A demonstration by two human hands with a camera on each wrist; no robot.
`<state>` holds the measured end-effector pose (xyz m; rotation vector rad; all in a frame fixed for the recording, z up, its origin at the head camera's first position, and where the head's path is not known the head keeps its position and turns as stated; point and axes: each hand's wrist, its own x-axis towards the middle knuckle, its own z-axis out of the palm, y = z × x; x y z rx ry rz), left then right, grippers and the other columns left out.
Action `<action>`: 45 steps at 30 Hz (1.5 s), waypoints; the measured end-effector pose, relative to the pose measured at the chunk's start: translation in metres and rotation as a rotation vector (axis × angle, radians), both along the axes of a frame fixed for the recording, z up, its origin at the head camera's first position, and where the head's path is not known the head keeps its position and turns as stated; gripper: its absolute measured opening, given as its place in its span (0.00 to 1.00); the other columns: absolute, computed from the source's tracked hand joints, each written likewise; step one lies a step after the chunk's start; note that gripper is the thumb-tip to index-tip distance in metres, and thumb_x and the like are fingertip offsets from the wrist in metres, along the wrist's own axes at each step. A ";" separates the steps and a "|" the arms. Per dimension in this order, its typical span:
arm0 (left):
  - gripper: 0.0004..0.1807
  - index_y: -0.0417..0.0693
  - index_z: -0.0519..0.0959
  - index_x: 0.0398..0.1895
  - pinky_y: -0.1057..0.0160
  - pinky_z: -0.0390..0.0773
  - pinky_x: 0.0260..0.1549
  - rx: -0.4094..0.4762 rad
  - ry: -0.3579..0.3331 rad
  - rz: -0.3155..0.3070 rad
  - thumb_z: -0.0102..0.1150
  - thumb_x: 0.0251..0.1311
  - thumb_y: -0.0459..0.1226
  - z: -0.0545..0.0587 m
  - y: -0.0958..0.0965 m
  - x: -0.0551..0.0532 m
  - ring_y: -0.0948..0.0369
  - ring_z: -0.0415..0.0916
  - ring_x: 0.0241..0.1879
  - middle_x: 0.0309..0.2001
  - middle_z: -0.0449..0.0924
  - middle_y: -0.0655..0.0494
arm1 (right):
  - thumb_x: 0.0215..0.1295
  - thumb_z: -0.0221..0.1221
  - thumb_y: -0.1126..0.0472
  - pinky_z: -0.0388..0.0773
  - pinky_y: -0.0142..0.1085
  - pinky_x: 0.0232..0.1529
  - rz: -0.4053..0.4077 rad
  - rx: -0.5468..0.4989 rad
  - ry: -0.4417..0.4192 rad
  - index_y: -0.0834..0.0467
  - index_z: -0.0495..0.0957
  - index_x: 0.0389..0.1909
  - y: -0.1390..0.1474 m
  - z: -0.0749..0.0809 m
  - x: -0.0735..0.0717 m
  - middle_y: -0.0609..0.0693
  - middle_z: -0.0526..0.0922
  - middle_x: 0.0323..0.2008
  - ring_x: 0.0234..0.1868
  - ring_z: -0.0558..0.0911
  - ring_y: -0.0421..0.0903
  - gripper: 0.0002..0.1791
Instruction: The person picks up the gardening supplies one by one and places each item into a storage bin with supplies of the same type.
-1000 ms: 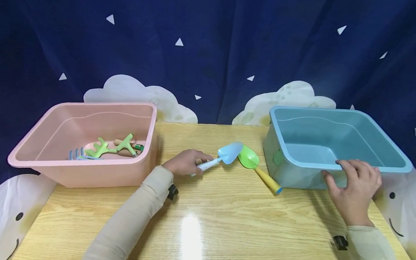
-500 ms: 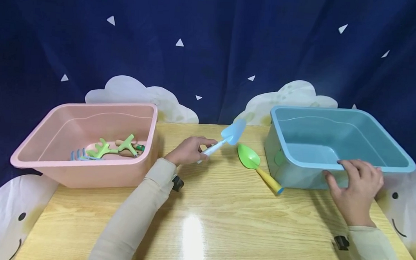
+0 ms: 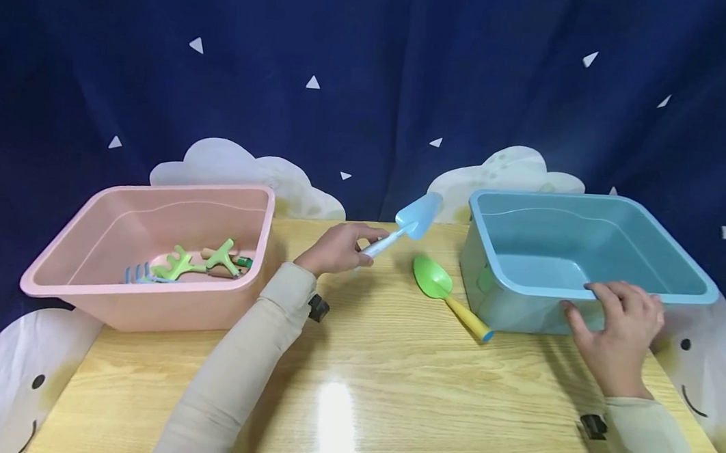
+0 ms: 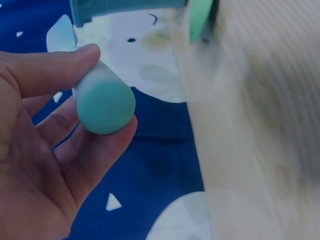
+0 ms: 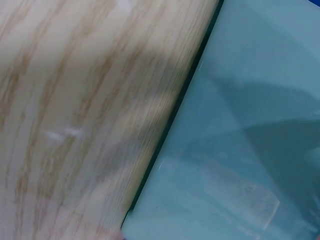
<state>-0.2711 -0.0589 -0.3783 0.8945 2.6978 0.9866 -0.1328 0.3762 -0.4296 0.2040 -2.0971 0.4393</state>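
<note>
In the head view my left hand pinches the pale handle of a light blue toy trowel, raised above the table with its blade pointing up and right. The left wrist view shows the round teal handle end between thumb and fingers. My right hand holds the front rim of a blue plastic bin, fingers over the edge and thumb outside. The right wrist view shows only the bin's wall and the table. A green toy shovel with a yellow handle lies between the hands, left of the bin.
A pink bin stands on the left with a green rake, a blue fork-like piece and other small tools inside. Behind the wooden table hangs a dark blue curtain with white shapes.
My left hand has lifted the blue trowel off the table, up and slightly right, away from the green shovel. The right hand has stayed at the blue bin's rim.
</note>
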 end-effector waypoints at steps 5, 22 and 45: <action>0.32 0.58 0.76 0.65 0.68 0.70 0.26 -0.023 0.054 -0.001 0.66 0.55 0.31 0.014 0.006 -0.001 0.65 0.66 0.19 0.46 0.83 0.58 | 0.63 0.56 0.34 0.48 0.66 0.68 0.011 -0.005 0.017 0.68 0.79 0.42 -0.004 -0.001 -0.002 0.69 0.77 0.44 0.52 0.70 0.69 0.37; 0.31 0.61 0.76 0.65 0.59 0.74 0.44 -0.100 0.162 -0.014 0.68 0.56 0.34 0.073 0.033 -0.015 0.58 0.75 0.44 0.46 0.84 0.59 | 0.62 0.54 0.29 0.47 0.64 0.69 0.009 -0.033 -0.053 0.68 0.80 0.43 -0.001 0.005 0.003 0.69 0.77 0.45 0.52 0.69 0.68 0.41; 0.32 0.62 0.76 0.65 0.60 0.76 0.50 -0.133 0.156 -0.049 0.67 0.55 0.33 0.107 0.066 -0.012 0.58 0.79 0.50 0.55 0.84 0.56 | 0.66 0.55 0.34 0.48 0.54 0.74 0.051 -0.103 0.010 0.67 0.85 0.37 0.009 0.015 0.005 0.67 0.80 0.39 0.56 0.72 0.40 0.35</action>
